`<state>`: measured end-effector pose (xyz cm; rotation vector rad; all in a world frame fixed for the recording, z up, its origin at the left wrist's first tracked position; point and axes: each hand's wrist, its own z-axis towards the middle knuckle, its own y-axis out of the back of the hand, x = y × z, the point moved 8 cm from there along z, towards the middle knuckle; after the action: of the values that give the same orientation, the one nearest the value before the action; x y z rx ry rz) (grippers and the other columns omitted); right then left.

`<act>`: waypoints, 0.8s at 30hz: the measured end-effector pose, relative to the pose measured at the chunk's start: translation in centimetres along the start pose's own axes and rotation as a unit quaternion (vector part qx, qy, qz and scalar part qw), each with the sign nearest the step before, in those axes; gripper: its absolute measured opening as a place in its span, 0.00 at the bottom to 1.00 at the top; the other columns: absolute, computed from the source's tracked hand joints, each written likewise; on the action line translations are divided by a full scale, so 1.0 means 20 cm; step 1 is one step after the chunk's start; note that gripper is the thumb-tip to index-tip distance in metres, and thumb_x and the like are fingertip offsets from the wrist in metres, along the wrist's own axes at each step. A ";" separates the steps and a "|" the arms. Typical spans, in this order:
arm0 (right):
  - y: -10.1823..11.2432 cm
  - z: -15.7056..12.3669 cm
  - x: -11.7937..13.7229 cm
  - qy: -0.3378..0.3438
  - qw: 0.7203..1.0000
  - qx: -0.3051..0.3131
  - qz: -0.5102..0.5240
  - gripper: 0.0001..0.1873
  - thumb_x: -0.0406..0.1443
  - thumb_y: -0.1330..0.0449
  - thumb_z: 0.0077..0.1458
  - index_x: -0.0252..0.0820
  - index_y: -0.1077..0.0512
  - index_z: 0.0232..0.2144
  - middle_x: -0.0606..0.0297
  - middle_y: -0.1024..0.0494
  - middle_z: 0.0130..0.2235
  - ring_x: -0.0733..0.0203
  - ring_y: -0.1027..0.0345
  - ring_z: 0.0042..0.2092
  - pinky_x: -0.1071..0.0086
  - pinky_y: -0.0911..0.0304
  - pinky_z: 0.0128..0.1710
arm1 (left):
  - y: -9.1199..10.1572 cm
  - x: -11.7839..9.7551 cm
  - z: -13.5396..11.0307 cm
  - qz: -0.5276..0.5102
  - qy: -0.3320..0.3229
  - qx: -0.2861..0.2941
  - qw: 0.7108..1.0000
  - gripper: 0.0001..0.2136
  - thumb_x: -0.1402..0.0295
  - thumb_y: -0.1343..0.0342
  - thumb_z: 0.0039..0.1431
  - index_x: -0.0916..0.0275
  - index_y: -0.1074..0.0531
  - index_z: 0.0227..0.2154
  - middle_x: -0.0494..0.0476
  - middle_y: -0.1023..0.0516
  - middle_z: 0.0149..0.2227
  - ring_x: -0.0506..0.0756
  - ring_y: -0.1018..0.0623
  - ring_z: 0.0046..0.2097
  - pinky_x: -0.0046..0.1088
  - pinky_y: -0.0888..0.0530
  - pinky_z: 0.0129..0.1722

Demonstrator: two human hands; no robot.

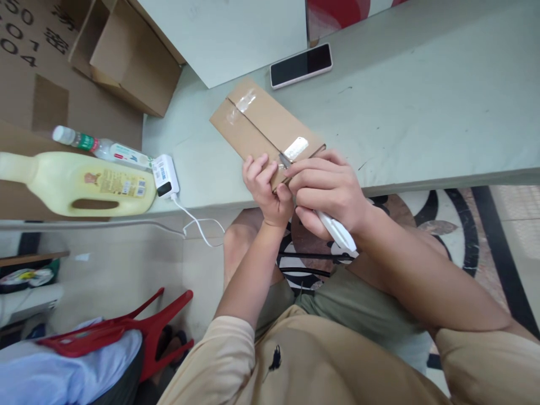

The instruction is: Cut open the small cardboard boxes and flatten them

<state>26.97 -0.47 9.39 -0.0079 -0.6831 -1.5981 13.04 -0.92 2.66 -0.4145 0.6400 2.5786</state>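
Note:
A small brown cardboard box (257, 121) lies slanted at the table's near edge, with a seam along its top and clear tape at both ends. My left hand (270, 188) is closed around the box's near left corner, thumb underneath and fingers on top. In my right hand (327, 188) is a white utility knife (337, 232), its handle sticking out below the palm. The knife's blade (285, 160) touches the seam beside the nearer strip of tape, close to my left fingertips. Part of the handle is hidden by my right fingers.
A phone (301, 66) lies beyond the box, in front of a white panel (236, 34). To the left are a pale yellow jug (93, 183), a clear bottle (113, 151), a white power adapter (165, 175) with a cable, and an open carton (130, 56). A red chair (160, 332) stands below left.

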 end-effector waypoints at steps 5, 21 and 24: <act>0.01 0.01 0.02 0.008 1.000 0.007 -0.020 0.09 0.30 0.44 0.55 0.46 0.40 0.27 0.72 0.21 0.30 0.58 0.21 0.46 0.55 0.39 0.39 | -0.02 0.01 -0.01 -0.011 0.005 0.042 0.999 0.21 0.49 0.65 0.71 0.56 0.33 0.47 0.58 0.24 0.51 0.58 0.27 0.62 0.52 0.40 0.71; 0.05 -0.04 -0.04 -0.029 0.998 -0.040 -0.025 0.13 0.38 0.46 0.61 0.45 0.38 0.24 0.69 0.27 0.27 0.59 0.25 0.42 0.60 0.38 0.41 | -0.02 -0.02 0.03 -0.053 -0.069 0.008 0.996 0.16 0.58 0.61 0.72 0.58 0.33 0.50 0.58 0.28 0.52 0.57 0.30 0.61 0.47 0.36 0.66; 0.04 -0.09 -0.12 -0.129 0.991 -0.003 -0.041 0.13 0.44 0.44 0.62 0.45 0.32 0.28 0.65 0.25 0.32 0.57 0.27 0.45 0.60 0.36 0.45 | -0.02 -0.02 0.03 -0.039 -0.066 0.006 0.997 0.17 0.57 0.62 0.72 0.58 0.33 0.49 0.59 0.27 0.51 0.58 0.29 0.60 0.48 0.35 0.66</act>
<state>28.75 1.03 7.31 -0.1960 -0.8884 -1.6949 13.40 -0.51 3.18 -0.2580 0.5811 2.5030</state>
